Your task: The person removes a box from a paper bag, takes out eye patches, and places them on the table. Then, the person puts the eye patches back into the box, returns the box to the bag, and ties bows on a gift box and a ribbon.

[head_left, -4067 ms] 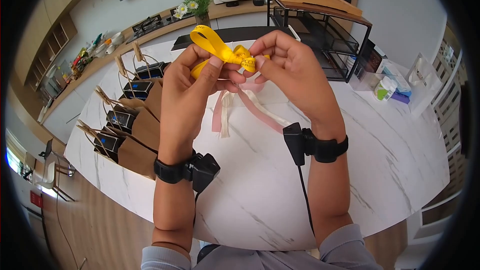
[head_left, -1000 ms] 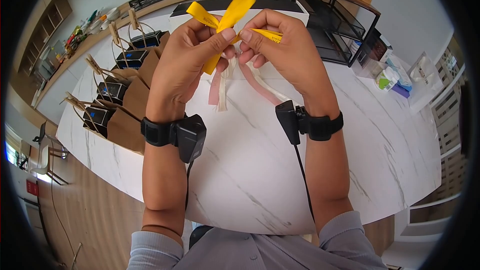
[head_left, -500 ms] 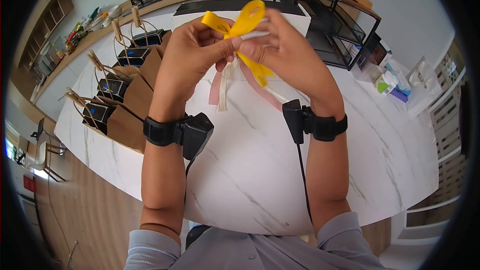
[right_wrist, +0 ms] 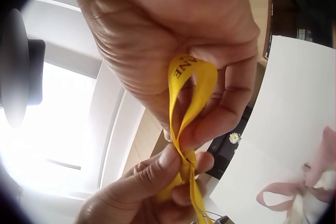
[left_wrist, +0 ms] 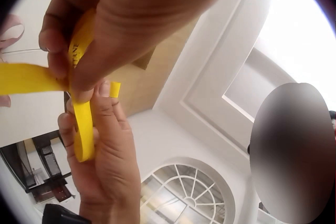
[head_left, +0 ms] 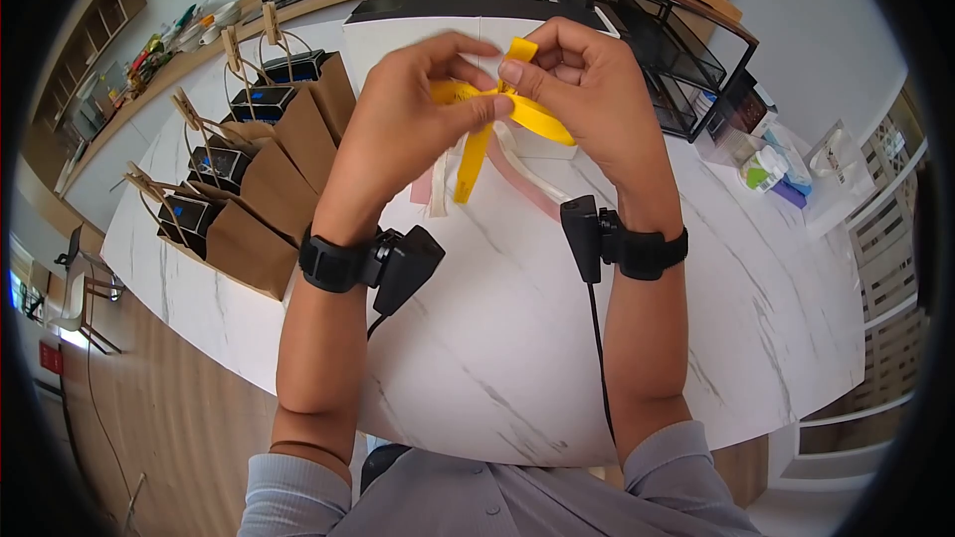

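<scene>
A yellow ribbon (head_left: 476, 167) with dark lettering is gathered into loops between both hands, above the table. My left hand (head_left: 418, 119) pinches it near its gathered middle with thumb and fingers. At my right hand (head_left: 602, 89), thumb and fingers pinch a short upright piece. One loop (right_wrist: 210, 85) shows against the right palm in the right wrist view, narrowing to the knot beside the left thumb. A long tail hangs below the left thumb in the head view. Behind it, a pink and cream ribbon bow (right_wrist: 276, 188) lies against a white box (right_wrist: 262, 108).
Several brown paper bags (head_left: 284, 154) with clothespins on their handles and dark boxes inside stand at the left. A black metal rack (head_left: 686, 50) stands at the back right, near small packages (head_left: 781, 174). The marble-patterned table (head_left: 497, 338) extends toward the body.
The upright loop has swung down to the right, and a tail that hung at the right now hangs below the left thumb. My right hand has moved from beside the loop to pinching an upright piece.
</scene>
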{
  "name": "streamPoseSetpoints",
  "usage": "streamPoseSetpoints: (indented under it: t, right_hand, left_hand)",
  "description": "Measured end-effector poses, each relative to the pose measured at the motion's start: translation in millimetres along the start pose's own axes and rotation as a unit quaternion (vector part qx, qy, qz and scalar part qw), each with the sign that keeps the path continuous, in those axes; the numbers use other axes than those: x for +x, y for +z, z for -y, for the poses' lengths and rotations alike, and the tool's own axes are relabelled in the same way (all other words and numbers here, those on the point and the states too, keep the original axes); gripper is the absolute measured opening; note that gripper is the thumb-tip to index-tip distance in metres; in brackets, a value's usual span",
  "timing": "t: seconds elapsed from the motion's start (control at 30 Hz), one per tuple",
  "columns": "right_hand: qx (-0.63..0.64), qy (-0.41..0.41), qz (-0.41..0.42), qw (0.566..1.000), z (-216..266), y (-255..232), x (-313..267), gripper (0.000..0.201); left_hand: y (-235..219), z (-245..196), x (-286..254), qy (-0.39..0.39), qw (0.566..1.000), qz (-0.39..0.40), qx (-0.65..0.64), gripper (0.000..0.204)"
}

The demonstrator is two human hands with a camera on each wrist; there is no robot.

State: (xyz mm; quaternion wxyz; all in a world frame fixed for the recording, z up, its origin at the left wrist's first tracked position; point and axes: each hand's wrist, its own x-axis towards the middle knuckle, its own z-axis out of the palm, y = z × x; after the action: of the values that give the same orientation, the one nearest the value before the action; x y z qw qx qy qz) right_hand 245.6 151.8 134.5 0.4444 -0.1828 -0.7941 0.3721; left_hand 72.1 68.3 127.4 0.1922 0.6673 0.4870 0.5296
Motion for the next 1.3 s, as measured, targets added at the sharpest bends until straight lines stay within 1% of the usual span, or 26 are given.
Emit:
streamPoseSetpoints:
  t: [0.03,0.07,0.1,0.13,0.17,0.23,0.27,0.3,0.37,0.4,0.47,0.5,0.6,0.63,0.67,0.7,0.77,0.83,0.87,1.0,1.1,1.13,1.2,1.27,1.3]
  right_hand:
    - [0.018,0.003,-0.026,1.000,-1,1,0,0.019]
    - [0.035,0.006,-0.052,0.998,-1,1,0,0.018]
    - [0.034,0.004,-0.055,0.998,-1,1,0,0.018]
    - [0.059,0.011,-0.080,0.995,-1,2,1,0.017]
    - [0.084,0.016,-0.105,0.991,0,2,1,0.016]
    - [0.098,0.014,-0.092,0.991,-2,3,3,0.016]
    - [0.111,0.016,-0.077,0.991,-3,3,3,0.016]
    - [0.111,0.014,-0.076,0.991,-4,5,3,0.016]
    - [0.101,0.003,-0.062,0.993,-5,8,3,0.015]
    - [0.101,0.005,-0.061,0.993,-7,9,3,0.015]
    - [0.055,-0.039,-0.046,0.997,-10,10,4,0.013]
    - [0.055,-0.038,-0.045,0.997,-9,10,3,0.013]
    - [0.037,-0.019,-0.044,0.998,-4,13,3,0.010]
    - [0.065,0.011,-0.058,0.996,-3,14,3,0.010]
    - [0.093,0.041,-0.072,0.992,-3,15,2,0.010]
    - [0.093,0.042,-0.072,0.992,-3,16,1,0.010]
    - [0.131,0.049,-0.076,0.987,-4,20,0,0.014]
    - [0.134,0.062,-0.084,0.985,-5,22,-1,0.014]
    - [0.138,0.073,-0.090,0.984,-4,23,-1,0.014]
    - [0.137,0.069,-0.081,0.985,-5,23,0,0.014]
    - [0.143,0.072,-0.086,0.983,-5,21,-1,0.015]
    - [0.156,0.057,-0.076,0.983,-5,20,0,0.016]
    - [0.171,0.041,-0.066,0.982,-3,19,0,0.016]
    - [0.183,0.010,-0.043,0.982,0,16,0,0.018]
    - [0.186,0.008,-0.046,0.981,0,15,1,0.018]
  left_hand:
    - [2,0,0,0.001,0.998,-0.042,-0.047,0.043]
    - [0,5,2,0.002,0.998,-0.041,-0.048,0.043]
    - [-3,15,4,-0.016,0.991,-0.079,-0.107,0.046]
    - [-5,17,7,-0.034,0.979,-0.117,-0.164,0.049]
    - [-3,17,8,-0.031,0.979,-0.116,-0.163,0.049]
    - [1,16,8,-0.083,0.952,-0.156,-0.249,0.050]
    - [-1,19,8,-0.091,0.958,-0.098,-0.255,0.048]
    - [-2,21,8,-0.089,0.958,-0.099,-0.254,0.048]
    - [-2,20,9,-0.088,0.970,-0.021,-0.226,0.048]
    - [2,18,8,-0.060,0.966,-0.032,-0.248,0.043]
    - [0,10,4,-0.072,0.968,-0.024,-0.237,0.040]
    - [-1,8,3,-0.081,0.971,-0.017,-0.225,0.038]
    - [3,6,3,-0.075,0.970,-0.040,-0.227,0.033]
    - [2,7,4,-0.076,0.970,-0.040,-0.227,0.033]
    - [1,9,4,-0.073,0.971,-0.025,-0.224,0.032]
    - [-1,11,4,-0.069,0.972,-0.011,-0.222,0.031]
    - [-3,11,4,-0.070,0.974,-0.008,-0.214,0.030]
    - [-3,10,4,-0.068,0.977,-0.006,-0.203,0.030]
    - [-4,10,3,-0.081,0.976,-0.001,-0.201,0.030]
    - [-6,9,4,-0.104,0.977,0.006,-0.188,0.032]
    - [-5,10,5,-0.089,0.977,-0.010,-0.194,0.031]
    - [-5,11,5,-0.089,0.977,-0.009,-0.194,0.031]
    - [-6,10,3,-0.056,0.968,-0.006,-0.245,0.029]
    - [-6,9,2,-0.060,0.964,-0.004,-0.260,0.028]
    - [-6,8,3,-0.064,0.959,0.000,-0.276,0.028]
